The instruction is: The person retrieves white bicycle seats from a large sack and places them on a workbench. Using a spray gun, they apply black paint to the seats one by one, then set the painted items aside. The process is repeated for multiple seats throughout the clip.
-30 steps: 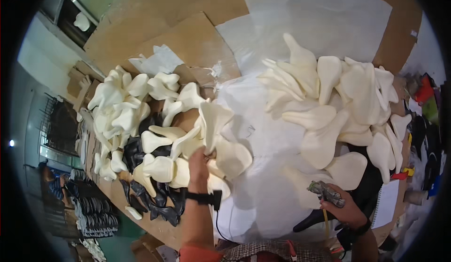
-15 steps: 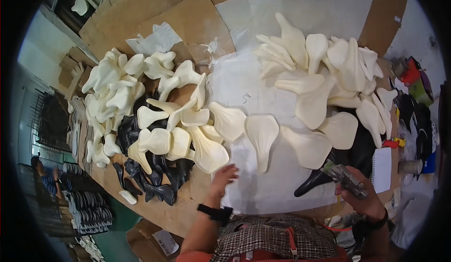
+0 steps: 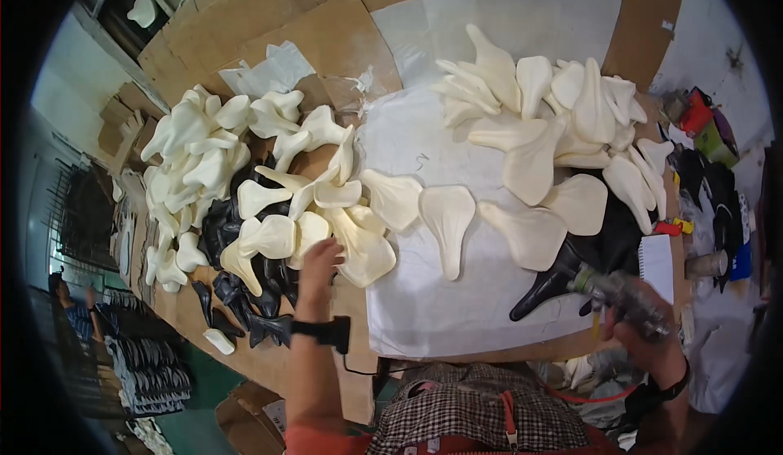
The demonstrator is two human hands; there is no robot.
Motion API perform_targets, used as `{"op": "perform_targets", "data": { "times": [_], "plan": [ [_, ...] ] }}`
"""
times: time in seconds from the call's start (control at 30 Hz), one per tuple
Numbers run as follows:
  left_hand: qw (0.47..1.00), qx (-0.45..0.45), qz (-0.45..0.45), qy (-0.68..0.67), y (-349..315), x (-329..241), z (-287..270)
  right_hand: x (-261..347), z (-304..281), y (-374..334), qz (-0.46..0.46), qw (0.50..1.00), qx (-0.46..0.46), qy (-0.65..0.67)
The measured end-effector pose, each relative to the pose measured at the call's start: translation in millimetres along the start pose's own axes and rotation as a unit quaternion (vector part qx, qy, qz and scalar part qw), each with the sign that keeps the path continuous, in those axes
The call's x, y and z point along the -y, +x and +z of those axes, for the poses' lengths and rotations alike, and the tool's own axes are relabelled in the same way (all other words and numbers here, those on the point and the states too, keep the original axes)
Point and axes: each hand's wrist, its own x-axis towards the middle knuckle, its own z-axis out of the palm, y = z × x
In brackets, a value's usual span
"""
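My left hand reaches over the near edge of the left cluster of cream saddle-shaped foam pads. Its fingers look parted, with nothing visible in them; whether they touch a pad I cannot tell. At the right, my right hand is closed around a pistol-like hand tool covered in clear plastic, slightly blurred, its greenish end pointing left. Black saddle-shaped pieces lie just beyond that tool. Between the hands, a single foam pad rests on white sheeting, its narrow end toward me.
A heap of cream pads fills the far left, and another pile the far right. Black pieces lie at the near left. White sheeting covers the middle. A notepad and red hose are at right.
My left hand has moved left and farther away, onto the near pads of the left cluster. My right hand and the tool have shifted slightly right. The view has also shifted a little.
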Motion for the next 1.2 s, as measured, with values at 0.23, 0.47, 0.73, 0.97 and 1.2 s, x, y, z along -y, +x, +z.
{"op": "perform_targets", "data": {
  "times": [0.23, 0.47, 0.73, 0.97, 1.2],
  "plan": [
    [0.981, 0.147, -0.116, 0.043, 36.1, 61.1, 139.0, -23.7, -14.7, -22.4, 0.013, 0.999, -0.051, 0.004],
    [0.996, 0.022, 0.004, 0.087, 52.6, 74.9, 170.9, -26.7, -21.5, -2.9, 0.019, 0.998, -0.061, 0.025],
    [0.989, 0.014, -0.021, -0.146, 31.5, 75.6, 129.2, -43.0, -51.4, 3.0, -0.001, 0.997, -0.014, 0.071],
    [0.955, 0.258, -0.144, 0.008, -65.9, 104.0, 316.8, -10.4, -73.7, -25.1, 0.012, 0.998, -0.039, -0.043],
    [0.978, 0.182, -0.035, 0.092, -53.1, 89.2, 279.5, -9.3, -74.1, -14.5, -0.063, 0.980, 0.007, -0.186]
  ]
}}
